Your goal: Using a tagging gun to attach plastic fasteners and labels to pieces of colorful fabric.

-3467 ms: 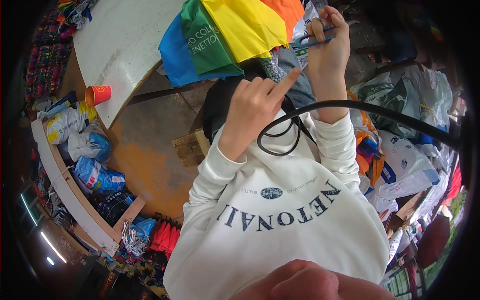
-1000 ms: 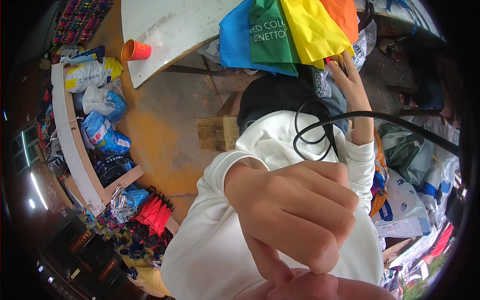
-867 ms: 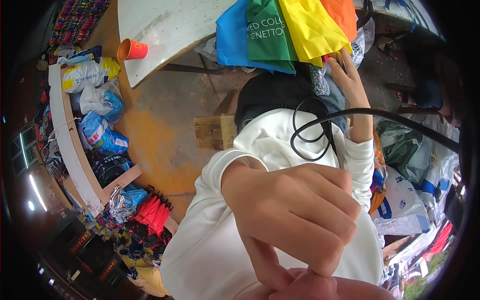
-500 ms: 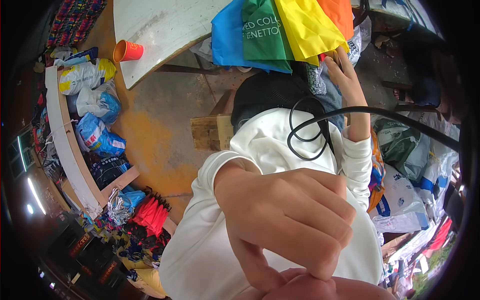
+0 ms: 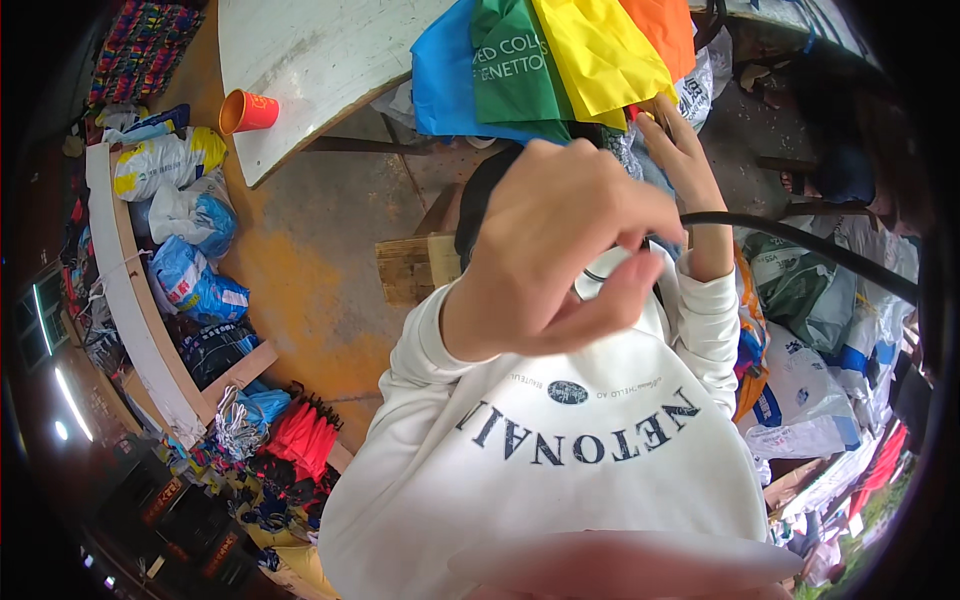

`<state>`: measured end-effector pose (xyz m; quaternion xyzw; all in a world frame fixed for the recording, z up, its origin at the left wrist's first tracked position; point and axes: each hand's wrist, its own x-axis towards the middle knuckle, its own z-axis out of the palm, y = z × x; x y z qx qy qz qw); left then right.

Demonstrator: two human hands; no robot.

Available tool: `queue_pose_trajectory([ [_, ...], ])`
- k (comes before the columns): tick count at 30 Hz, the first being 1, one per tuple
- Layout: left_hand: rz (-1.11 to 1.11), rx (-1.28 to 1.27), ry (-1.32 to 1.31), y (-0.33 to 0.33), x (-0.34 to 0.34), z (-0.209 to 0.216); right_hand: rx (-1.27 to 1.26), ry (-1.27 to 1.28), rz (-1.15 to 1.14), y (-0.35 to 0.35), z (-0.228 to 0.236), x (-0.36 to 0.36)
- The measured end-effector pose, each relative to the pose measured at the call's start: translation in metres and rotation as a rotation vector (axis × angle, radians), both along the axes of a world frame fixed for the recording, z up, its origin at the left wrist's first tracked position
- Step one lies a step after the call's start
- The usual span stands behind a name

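Observation:
A multicoloured umbrella cloth (image 5: 515, 75), with blue, green, yellow and orange panels, hangs over the near edge of the table. My right hand (image 5: 685, 155) is closed on its lower edge, by the yellow panel (image 5: 605, 55). Raised in front of my chest is my left hand (image 5: 560, 250), its fingers curled and its thumb close to the index finger. The fingertips are blurred, so anything small between them cannot be made out. Behind this hand, part of my lap is hidden.
A white table (image 5: 320, 60) carries a red cup (image 5: 248, 112) near its left corner. A black cable (image 5: 800, 238) crosses at right. Stuffed plastic bags (image 5: 195, 280) lie at left behind a board (image 5: 135, 290); more bags (image 5: 800, 390) lie at right. A cardboard box (image 5: 405, 270) stands on the floor.
My left hand has moved up and away from below my chin to in front of my chest, uncovering the sweatshirt's print. My right hand stays at the cloth's edge.

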<state>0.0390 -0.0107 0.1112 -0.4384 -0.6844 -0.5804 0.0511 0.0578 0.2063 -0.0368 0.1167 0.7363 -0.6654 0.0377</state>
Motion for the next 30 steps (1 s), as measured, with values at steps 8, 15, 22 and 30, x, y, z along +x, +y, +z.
queue_pose_trajectory([
  [8, 0.172, -0.210, 0.179, 0.006, -0.010, -0.025, 0.026, 0.040, 0.018, 0.003, 0.001, 0.002],
  [15, 0.085, -0.226, 0.259, 0.005, -0.009, -0.039, -0.032, 0.008, 0.050, -0.002, 0.012, 0.001],
  [22, 0.304, -0.213, 0.428, -0.034, 0.048, -0.078, -0.057, 0.057, 0.067, -0.001, 0.012, -0.003],
  [30, -0.044, -0.530, 0.627, -0.043, 0.090, -0.102, 0.045, -0.182, 0.174, 0.007, 0.013, -0.008],
])
